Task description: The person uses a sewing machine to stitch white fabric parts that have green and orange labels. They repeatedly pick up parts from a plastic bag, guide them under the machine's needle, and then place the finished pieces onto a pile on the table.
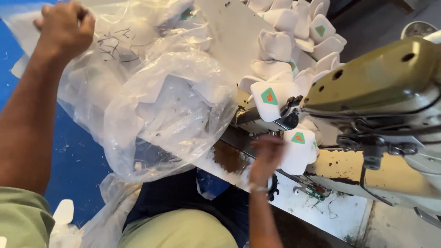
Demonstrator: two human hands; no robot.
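The left hand (pixel 64 25) grips the clear bag (pixel 151 101) by its top, holding it up, while the blurred right hand (pixel 267 154) pinches a white piece (pixel 298 149) below the sewing machine (pixel 381 87).

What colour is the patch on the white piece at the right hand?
Green with an orange mark, on the white piece at the right hand; head view.
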